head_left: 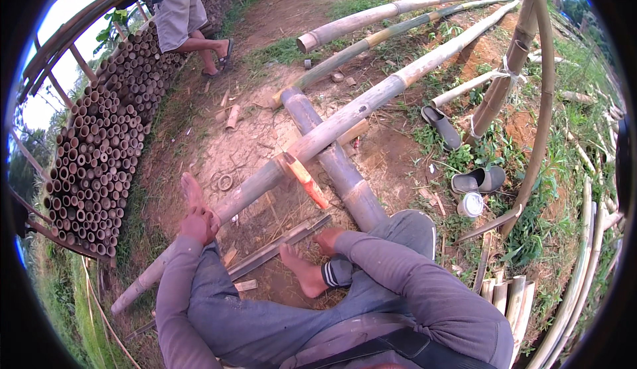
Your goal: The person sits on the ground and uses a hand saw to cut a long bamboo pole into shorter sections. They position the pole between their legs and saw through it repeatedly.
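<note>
Single head-worn fisheye view, steeply downward and forward, close over the seated person's legs and nearby ground.

Three long bamboo poles (371, 97) fanned over bare ground, one short thick bamboo section (335, 160) beneath. Two dark slip-on shoes (441, 127) on grass at right, one white-lidded cup (472, 204) beside. One large stack of cut bamboo tubes (109, 143) at left. Two hands: left hand (198, 224), right hand (328, 239).
</note>
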A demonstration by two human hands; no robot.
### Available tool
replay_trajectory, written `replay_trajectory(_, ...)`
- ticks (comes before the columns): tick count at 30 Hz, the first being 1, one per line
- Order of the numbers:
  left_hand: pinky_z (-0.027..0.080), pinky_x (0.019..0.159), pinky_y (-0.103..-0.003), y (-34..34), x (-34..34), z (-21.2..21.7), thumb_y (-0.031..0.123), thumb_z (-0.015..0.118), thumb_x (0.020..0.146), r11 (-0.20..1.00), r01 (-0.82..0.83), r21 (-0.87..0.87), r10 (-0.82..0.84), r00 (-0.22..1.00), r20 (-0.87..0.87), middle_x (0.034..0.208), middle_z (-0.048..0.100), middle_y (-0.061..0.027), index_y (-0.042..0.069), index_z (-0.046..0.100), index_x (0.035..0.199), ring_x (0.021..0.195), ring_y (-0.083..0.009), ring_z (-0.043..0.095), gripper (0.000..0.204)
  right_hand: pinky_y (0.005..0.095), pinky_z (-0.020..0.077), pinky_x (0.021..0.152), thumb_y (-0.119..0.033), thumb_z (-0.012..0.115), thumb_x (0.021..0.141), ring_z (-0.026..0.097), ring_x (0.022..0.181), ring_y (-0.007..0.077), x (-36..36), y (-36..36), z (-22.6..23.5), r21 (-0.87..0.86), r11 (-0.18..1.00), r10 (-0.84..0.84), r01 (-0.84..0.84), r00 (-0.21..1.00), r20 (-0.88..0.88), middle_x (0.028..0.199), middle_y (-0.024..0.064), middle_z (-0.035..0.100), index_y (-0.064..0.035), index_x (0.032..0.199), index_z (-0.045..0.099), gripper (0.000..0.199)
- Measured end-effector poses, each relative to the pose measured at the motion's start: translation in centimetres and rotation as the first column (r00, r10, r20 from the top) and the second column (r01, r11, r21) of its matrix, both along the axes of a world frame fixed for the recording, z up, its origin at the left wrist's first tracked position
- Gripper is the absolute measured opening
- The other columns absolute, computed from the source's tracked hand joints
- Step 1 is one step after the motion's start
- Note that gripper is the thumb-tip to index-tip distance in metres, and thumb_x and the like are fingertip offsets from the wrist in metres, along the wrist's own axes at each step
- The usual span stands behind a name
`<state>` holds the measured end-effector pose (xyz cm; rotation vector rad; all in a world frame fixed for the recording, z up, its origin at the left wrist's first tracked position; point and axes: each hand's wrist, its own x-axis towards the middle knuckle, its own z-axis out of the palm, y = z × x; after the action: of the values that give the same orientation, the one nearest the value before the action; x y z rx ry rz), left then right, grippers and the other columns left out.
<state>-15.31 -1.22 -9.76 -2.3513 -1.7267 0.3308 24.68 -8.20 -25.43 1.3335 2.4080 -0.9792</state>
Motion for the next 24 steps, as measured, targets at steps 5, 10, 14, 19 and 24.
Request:
replay_trajectory(5, 0.054, 0.100, -0.047, 0.0, 0.0, 0.1, 0.039, 0.071, 0.084, 0.999, -0.030, -0.035, 0.030, 1.000, 0.006, 0.122, 0.068, -0.0120, 0.013, 0.075, 0.107, 0.126, -0.0309, 0.059, 0.035, 0.0504, 0.0555, 0.098, -0.031, 0.068, 0.091, 0.069, 0.114, 0.0414, -0.2, 0.0, -0.3, 0.008, 1.000, 0.018, -0.018, 1.000, 0.023, 0.120, 0.0251, 0.072, -0.0123, 0.140, 0.062, 0.052)
replay_trajectory(10, 0.053, 0.101, -0.046, 0.1, 0.0, 0.1, 0.038, 0.071, 0.085, 0.999, -0.023, -0.030, 0.023, 1.000, -0.005, 0.123, 0.068, -0.0111, 0.013, 0.075, 0.109, 0.126, -0.0307, 0.058, 0.036, 0.0505, 0.0557, 0.097, -0.030, 0.067, 0.091, 0.070, 0.113, 0.0416, -0.1, 0.1, -0.3, -0.003, 1.000, 0.013, -0.013, 1.000, 0.005, 0.117, 0.0250, 0.073, -0.0106, 0.138, 0.062, 0.051)
replay_trajectory(14, 0.053, 0.103, -0.046, -0.2, 0.5, 0.7, 0.039, 0.071, 0.085, 0.997, -0.049, -0.061, 0.050, 0.999, 0.018, 0.124, 0.067, -0.0113, 0.013, 0.075, 0.112, 0.128, -0.0307, 0.057, 0.037, 0.0511, 0.0551, 0.098, -0.031, 0.066, 0.092, 0.069, 0.115, 0.0416, -0.2, 0.1, -0.3, 0.004, 1.000, 0.015, -0.015, 1.000, 0.011, 0.118, 0.0257, 0.072, -0.0103, 0.139, 0.062, 0.051)
replay_trajectory(19, 0.051, 0.104, -0.048, -0.4, 0.9, 1.2, 0.041, 0.070, 0.088, 0.989, -0.096, -0.110, 0.099, 0.995, 0.024, 0.129, 0.067, -0.0095, 0.015, 0.075, 0.118, 0.129, -0.0272, 0.056, 0.040, 0.0517, 0.0536, 0.100, -0.033, 0.063, 0.093, 0.068, 0.117, 0.0419, 0.1, 0.1, -0.9, 0.002, 1.000, -0.002, 0.002, 1.000, -0.024, 0.121, 0.0262, 0.071, -0.0101, 0.140, 0.061, 0.052)
replay_trajectory(24, 0.053, 0.097, -0.050, -0.4, 0.5, 0.2, 0.042, 0.068, 0.089, 0.996, -0.062, -0.065, 0.059, 0.997, -0.049, 0.121, 0.068, -0.0088, 0.013, 0.075, 0.112, 0.123, -0.0284, 0.058, 0.037, 0.0504, 0.0522, 0.103, -0.035, 0.065, 0.093, 0.067, 0.117, 0.0422, 0.3, 0.2, -1.0, 0.036, 0.999, 0.040, -0.038, 0.998, -0.046, 0.124, 0.0279, 0.070, -0.0090, 0.142, 0.060, 0.055)
